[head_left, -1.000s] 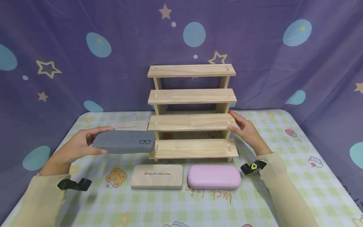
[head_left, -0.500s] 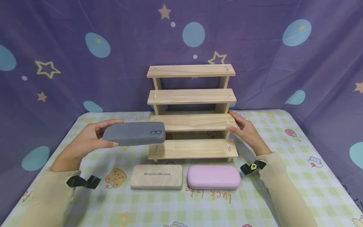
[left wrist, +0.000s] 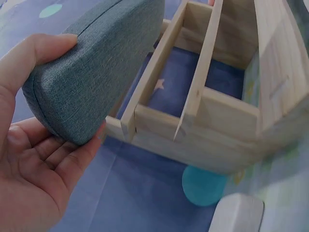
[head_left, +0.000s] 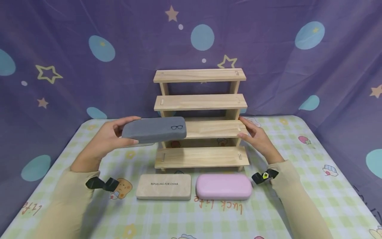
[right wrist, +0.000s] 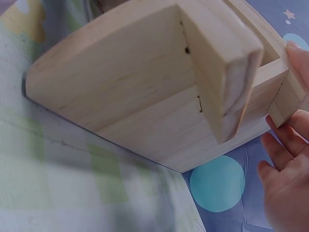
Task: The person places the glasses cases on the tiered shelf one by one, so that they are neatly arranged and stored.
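Observation:
My left hand [head_left: 111,137] grips the left end of a grey-blue fabric glasses case [head_left: 153,129], thumb on one side and fingers on the other. The case is held up in front of the left part of a wooden four-step display shelf [head_left: 201,157], overlapping its second step from the bottom in the head view. In the left wrist view the case [left wrist: 101,67] is tilted beside the shelf's slats. My right hand [head_left: 258,137] holds the right end of that same step, thumb at its front; in the right wrist view its fingers [right wrist: 277,150] curl at the board's end.
On the table in front of the shelf lie a beige case [head_left: 164,192] with printed lettering and a pink case [head_left: 223,186]. A pale case [left wrist: 237,215] lies left of the shelf, mostly hidden in the head view. A purple curtain [head_left: 125,83] hangs behind.
My left hand has carried the grey-blue case up and to the right, from beside the shelf to in front of its second step. The right hand has stayed on the shelf.

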`<state>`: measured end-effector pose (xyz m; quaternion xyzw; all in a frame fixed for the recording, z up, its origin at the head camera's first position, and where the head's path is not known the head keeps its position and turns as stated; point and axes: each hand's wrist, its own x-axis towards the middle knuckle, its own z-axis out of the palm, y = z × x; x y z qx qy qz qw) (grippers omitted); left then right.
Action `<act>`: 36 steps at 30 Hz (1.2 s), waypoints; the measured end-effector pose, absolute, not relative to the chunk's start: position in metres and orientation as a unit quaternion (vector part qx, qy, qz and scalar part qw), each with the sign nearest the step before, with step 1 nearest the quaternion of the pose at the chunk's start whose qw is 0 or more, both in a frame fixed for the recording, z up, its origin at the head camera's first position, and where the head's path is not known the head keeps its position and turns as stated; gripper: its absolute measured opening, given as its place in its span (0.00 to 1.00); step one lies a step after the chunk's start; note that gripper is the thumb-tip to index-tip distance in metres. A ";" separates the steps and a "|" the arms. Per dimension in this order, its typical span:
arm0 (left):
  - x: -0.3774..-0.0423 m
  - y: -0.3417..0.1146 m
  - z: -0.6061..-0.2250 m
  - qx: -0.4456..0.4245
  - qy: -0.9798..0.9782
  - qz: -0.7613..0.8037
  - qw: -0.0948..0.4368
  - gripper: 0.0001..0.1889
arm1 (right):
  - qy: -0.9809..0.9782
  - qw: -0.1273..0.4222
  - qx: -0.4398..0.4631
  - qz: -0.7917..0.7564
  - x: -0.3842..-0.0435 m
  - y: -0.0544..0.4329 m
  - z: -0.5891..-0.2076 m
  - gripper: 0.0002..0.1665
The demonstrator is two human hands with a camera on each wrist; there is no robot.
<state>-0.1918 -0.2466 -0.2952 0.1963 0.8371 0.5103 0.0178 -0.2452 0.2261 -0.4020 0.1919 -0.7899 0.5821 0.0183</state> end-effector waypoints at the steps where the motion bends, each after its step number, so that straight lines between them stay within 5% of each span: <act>1: -0.192 -0.244 -0.294 0.195 0.837 0.511 0.017 0.33 | -0.790 0.018 0.192 0.582 -0.245 0.226 -0.402 0.39; 36: -0.245 -0.183 -0.272 0.204 0.849 0.486 -0.023 0.33 | -0.783 0.020 0.199 0.589 -0.245 0.226 -0.403 0.39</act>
